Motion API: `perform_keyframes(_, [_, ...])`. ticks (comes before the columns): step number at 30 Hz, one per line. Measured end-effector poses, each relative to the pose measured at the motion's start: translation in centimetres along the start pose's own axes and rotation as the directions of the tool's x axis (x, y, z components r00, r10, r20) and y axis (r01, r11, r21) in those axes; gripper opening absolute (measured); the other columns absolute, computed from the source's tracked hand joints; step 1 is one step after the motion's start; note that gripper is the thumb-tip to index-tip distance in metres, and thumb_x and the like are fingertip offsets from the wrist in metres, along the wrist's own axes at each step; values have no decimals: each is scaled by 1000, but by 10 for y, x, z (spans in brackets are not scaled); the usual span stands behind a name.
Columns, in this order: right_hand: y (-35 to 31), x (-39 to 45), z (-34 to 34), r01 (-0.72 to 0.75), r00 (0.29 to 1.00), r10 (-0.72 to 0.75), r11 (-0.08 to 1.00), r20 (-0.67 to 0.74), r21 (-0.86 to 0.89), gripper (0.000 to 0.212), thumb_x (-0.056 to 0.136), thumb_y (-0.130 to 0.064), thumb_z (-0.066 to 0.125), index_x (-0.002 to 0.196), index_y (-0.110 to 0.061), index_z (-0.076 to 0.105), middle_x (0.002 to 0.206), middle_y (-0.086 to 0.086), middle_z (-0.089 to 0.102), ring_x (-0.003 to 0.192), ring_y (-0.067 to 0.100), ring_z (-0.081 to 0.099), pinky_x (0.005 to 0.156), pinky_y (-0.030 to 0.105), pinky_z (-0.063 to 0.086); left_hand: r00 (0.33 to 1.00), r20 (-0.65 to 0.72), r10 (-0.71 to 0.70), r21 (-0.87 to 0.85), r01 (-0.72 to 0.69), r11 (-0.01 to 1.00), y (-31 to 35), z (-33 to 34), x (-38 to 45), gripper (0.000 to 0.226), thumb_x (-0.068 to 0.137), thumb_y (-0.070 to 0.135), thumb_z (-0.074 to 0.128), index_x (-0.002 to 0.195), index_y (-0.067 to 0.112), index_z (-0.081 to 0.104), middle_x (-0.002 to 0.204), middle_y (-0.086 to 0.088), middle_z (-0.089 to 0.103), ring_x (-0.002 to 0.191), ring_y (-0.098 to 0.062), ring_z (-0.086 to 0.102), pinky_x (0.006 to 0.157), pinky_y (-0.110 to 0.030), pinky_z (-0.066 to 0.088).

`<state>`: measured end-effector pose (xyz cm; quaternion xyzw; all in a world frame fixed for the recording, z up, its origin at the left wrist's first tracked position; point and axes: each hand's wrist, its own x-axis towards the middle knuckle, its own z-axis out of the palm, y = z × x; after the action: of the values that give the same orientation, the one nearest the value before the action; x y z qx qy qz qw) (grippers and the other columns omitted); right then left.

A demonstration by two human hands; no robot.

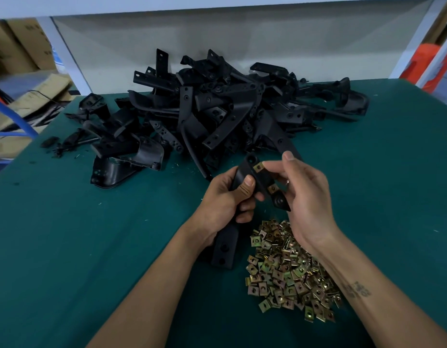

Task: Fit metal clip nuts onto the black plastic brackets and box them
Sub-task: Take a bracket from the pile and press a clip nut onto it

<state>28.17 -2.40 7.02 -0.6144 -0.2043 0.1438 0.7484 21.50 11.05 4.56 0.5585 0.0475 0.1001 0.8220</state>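
My left hand (223, 204) grips a long black plastic bracket (226, 244) around its middle, held over the green table. A brass-coloured clip nut (258, 167) sits on the bracket's upper edge, and a second clip nut (273, 188) sits lower on the same edge. My right hand (307, 197) is at the bracket's right side, its fingertips on the upper clip nut. A loose pile of clip nuts (290, 272) lies on the table under my right wrist. Behind my hands is a big heap of black brackets (217, 109).
The green table mat (92, 247) reaches to a white panel at the back. Cardboard boxes (21, 51) and a blue rack stand off the table's left edge. An orange object (428, 66) stands at the far right. Small black scraps (51, 144) lie at the heap's left.
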Motion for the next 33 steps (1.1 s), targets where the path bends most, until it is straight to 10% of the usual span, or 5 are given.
perform_keyframes(5, [-2,-3,3,48,992,-34,992,124,-115,30,97,-38,56,119,-23,70,107,0,74,101,19,72,86,39,61,954,-247,168,-166,-212,963,5,1,1,19,100,30,56,103,11,58,81,0,64,59,-8,50,47,-19,41])
perform_keyframes(14, [-27,-23,24,222,970,-182,936,162,-272,32,93,-33,70,76,-7,62,63,7,62,59,18,57,55,46,51,797,-503,335,3,-386,923,68,66,4,44,103,47,48,112,8,66,92,-6,77,95,-23,75,80,-38,61])
perform_keyframes(19, [-48,-71,-18,195,917,-223,974,-329,-118,32,96,-16,59,127,-16,65,85,-10,73,85,7,70,82,28,57,962,-99,256,296,-217,930,34,128,-24,21,106,20,50,117,14,67,107,-1,77,101,-18,72,91,-35,57])
perform_keyframes(24, [-41,-182,-125,138,676,-161,986,-719,-92,37,88,2,51,117,-13,67,87,6,72,84,11,64,79,22,51,970,238,47,377,-137,916,-54,246,-80,25,90,19,53,110,21,68,94,5,74,86,-7,68,78,-25,51])
perform_keyframes(33, [30,-347,-254,-209,340,297,949,-893,236,43,96,14,52,134,-3,62,114,13,75,110,27,71,97,37,56,552,477,-684,707,221,672,-208,322,-142,36,99,29,51,131,15,61,128,-5,67,120,-23,62,107,-47,48])
